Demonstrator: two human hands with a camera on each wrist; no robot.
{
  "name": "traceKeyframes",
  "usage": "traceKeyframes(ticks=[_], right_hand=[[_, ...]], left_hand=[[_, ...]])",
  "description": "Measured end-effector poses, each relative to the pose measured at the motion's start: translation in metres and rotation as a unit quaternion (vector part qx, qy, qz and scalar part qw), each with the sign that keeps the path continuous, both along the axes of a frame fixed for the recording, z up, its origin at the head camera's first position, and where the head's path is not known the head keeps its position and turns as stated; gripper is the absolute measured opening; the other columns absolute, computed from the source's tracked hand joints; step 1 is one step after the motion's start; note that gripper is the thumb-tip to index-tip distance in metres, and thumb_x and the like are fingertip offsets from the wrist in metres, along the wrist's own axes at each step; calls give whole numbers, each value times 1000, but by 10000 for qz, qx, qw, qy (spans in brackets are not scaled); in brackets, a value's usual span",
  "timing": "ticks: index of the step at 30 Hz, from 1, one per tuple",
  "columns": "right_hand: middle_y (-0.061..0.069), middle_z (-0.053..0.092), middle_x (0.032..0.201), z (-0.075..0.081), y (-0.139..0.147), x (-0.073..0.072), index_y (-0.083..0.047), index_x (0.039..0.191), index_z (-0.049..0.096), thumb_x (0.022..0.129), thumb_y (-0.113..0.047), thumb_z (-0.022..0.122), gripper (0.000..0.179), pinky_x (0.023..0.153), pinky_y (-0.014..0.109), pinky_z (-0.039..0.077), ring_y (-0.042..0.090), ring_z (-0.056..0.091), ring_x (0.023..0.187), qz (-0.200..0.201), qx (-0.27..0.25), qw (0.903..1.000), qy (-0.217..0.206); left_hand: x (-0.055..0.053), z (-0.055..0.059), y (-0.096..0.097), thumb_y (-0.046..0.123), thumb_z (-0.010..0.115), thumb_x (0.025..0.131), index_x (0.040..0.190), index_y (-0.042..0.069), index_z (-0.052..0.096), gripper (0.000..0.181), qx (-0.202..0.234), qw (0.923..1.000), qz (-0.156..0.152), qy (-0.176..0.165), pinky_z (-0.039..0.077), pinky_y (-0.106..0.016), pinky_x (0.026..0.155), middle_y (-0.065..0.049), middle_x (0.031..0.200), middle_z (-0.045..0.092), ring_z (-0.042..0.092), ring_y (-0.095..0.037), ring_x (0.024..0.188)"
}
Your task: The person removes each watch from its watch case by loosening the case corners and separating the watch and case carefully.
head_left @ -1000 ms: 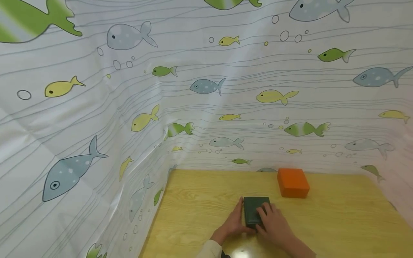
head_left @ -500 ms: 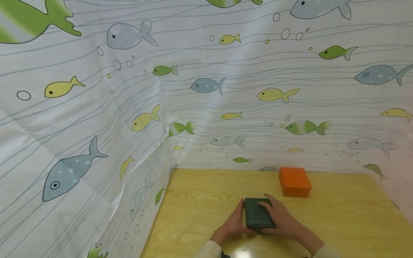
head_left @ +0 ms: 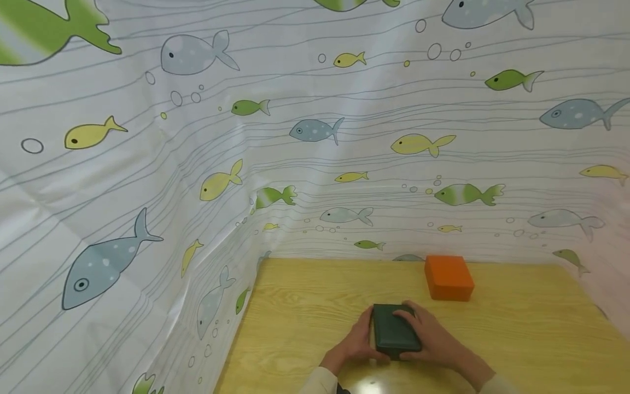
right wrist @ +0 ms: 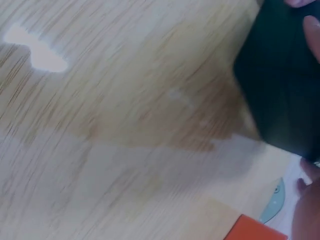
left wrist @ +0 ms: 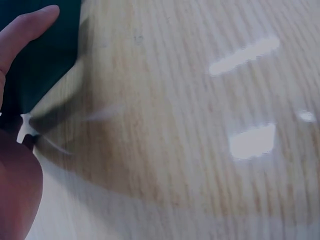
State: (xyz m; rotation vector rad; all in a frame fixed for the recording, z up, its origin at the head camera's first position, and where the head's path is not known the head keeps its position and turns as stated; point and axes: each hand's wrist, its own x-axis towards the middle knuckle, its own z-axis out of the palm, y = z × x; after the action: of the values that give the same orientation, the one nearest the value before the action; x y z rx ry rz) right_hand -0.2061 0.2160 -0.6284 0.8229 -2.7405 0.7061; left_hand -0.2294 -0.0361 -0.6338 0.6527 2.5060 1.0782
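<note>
A dark green box [head_left: 394, 327] with a smooth lid sits on the wooden table between both hands. My left hand [head_left: 355, 343] holds its left side, thumb at the near edge and fingers along the far left. Gripping the right side is my right hand [head_left: 433, 340], with one finger curved over the lid and the thumb at the near right corner. In the left wrist view, a thumb [left wrist: 32, 25] presses against the green box [left wrist: 55, 55]. The right wrist view has the box [right wrist: 277, 75] at the right edge, fingers on it.
An orange box [head_left: 449, 278] stands farther back on the table [head_left: 305, 295], right of the green one. White sheeting [head_left: 275, 158] printed with fish rises behind the table and along its left and right sides.
My right hand has moved off the lid's top to the box's right side. The green box has come slightly nearer and to the right. The left hand has stayed at its side.
</note>
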Motion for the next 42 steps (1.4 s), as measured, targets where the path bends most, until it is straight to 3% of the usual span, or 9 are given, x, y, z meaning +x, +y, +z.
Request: traceKeyframes(ticks=[4,9,19,25,30,42], right_hand=[[26,44,155,-2,1,1,-30,152,48,75,-69,79,92,94,62,53,42,55,132,49,80,9999,86],[23,50,151,-7,4,0,-35,152,49,72,-70,81,93,92,57,56,35,58,128,109,116,9994,292],[15,59,143,-3,11,-6,-37,146,55,69,-76,78,90,88,49,58,25,62,120,156,306,9973,648],[17,60,141,9,12,-12,-34,145,57,73,-75,76,85,87,52,58,28,64,118,305,252,9988,287],[20,59,141,20,12,-14,-33,145,56,74,-71,78,83,86,55,57,32,64,118,410,182,9988,-184],[25,56,143,28,14,-22,-35,146,55,75,-69,80,82,88,61,54,39,62,120,427,7,9927,-1126]], left_hand=[[2,-2,-3,34,92,75,164,8,9,125,188,9998,-30,-64,35,-46,124,-13,168,28,36,-35,153],[3,-5,-5,34,94,72,164,8,15,124,347,9992,-43,177,38,-44,123,-10,166,35,40,-31,151],[5,-6,-3,39,96,69,164,12,19,125,86,9994,162,299,39,-41,121,-9,165,38,43,-28,149],[5,-5,-4,37,97,67,163,8,21,126,225,9990,264,269,39,-47,121,-11,164,39,43,-33,149],[5,-6,-3,39,96,68,164,11,20,126,262,9990,333,121,37,-47,123,-9,166,36,40,-31,151],[5,-3,-5,35,97,67,163,8,21,125,236,9992,258,216,37,-45,123,-11,165,38,41,-32,151]])
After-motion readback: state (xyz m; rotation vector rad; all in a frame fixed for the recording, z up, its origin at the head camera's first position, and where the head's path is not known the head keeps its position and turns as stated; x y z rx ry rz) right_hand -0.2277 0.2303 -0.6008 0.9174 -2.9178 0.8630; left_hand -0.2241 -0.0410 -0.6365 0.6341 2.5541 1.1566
